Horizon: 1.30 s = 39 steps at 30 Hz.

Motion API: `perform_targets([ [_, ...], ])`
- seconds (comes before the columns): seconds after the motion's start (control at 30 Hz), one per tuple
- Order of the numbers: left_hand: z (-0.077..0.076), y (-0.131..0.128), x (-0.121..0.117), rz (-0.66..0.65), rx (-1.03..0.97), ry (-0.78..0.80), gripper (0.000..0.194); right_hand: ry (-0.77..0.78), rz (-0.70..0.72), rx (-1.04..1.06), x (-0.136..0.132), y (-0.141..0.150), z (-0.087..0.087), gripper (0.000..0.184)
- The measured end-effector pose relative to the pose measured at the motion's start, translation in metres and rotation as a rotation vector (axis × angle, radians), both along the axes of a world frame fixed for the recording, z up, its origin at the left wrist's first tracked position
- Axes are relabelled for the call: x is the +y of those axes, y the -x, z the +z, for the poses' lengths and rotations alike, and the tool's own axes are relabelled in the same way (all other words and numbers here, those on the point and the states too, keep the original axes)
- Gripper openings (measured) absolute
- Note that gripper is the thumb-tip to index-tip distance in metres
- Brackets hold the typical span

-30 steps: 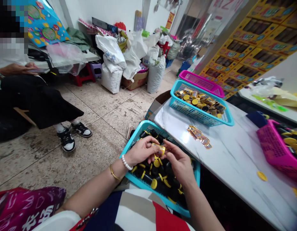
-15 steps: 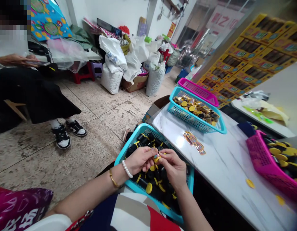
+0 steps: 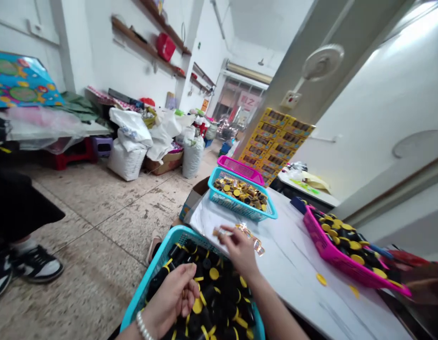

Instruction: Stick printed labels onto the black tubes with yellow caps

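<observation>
The right hand (image 3: 241, 250) pinches a small blurred tube (image 3: 220, 233) above the bench (image 3: 293, 283), the turquoise basket (image 3: 236, 206) at its twelve o'clock, the magenta basket (image 3: 330, 259) at three. At eight, the left hand (image 3: 178, 295) curls over black, yellow-lidded containers (image 3: 208, 295), its grip unclear.

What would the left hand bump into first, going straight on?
The left hand would probably meet the table-side rim of the turquoise basket beneath it; depth is unclear, so it might clear that and meet the right hand.
</observation>
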State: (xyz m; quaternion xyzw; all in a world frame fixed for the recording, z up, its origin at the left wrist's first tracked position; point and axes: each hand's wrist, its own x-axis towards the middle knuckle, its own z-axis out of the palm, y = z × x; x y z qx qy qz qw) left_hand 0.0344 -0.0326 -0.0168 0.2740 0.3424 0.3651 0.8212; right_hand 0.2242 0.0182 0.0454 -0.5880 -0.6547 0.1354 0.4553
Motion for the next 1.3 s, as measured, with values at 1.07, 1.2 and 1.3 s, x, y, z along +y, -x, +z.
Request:
perform_targets([
  [1.07, 0.005, 0.013, 0.009, 0.062, 0.155, -0.145, 0.033, -0.146, -0.392, -0.36, -0.006, -0.066, -0.023, 0.021],
  [1.2, 0.007, 0.008, 0.004, 0.134, 0.211, -0.205, 0.035, -0.221, -0.121, -0.347, -0.042, 0.002, -0.027, 0.01],
  [1.3, 0.006, 0.007, 0.003, 0.157, 0.246, -0.277, 0.034, -0.201, 0.034, -0.32, -0.065, 0.04, -0.039, 0.01],
])
